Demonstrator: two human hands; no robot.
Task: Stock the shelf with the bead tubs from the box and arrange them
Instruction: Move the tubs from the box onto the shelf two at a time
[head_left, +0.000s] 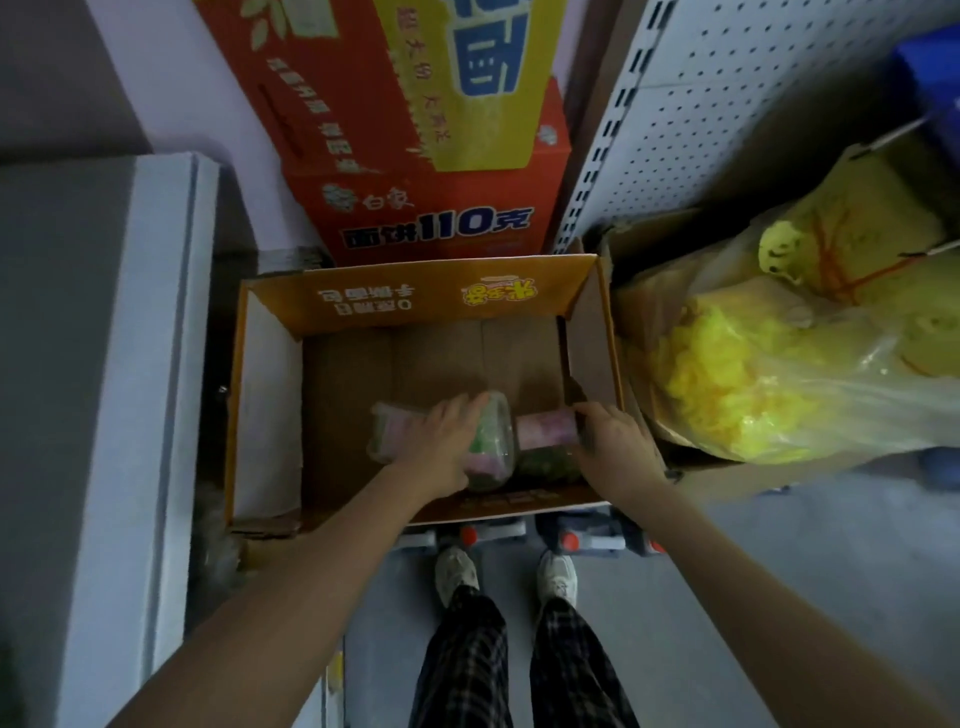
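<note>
The step in hand looks like the pick-up: both hands are down inside the open cardboard box (426, 301), taking bead tubs off its floor, and none has reached the shelf yet. The left hand (441, 441) lies over the left tub (496, 439), a clear tub on its side, fingers bent over its curved wall. The thumb is hidden, so how firm the hold is I cannot tell. The right hand (613, 441) curls its fingers round the right tub (545, 431), which has a pink band and green beads below it. Both tubs sit along the near wall of the box, from its middle toward the near right corner, end to end and touching or nearly so. The left tub's long axis runs across the box, left wall to right wall, its rounded end pointing right. The right tub seems to lie on the same line, though blur makes its ends hard to tell apart. The next move probably calls for closing each grip, lifting clear of the box rim, and turning right toward the white perforated shelf panel (727, 104), then standing the tubs upright.
</note>
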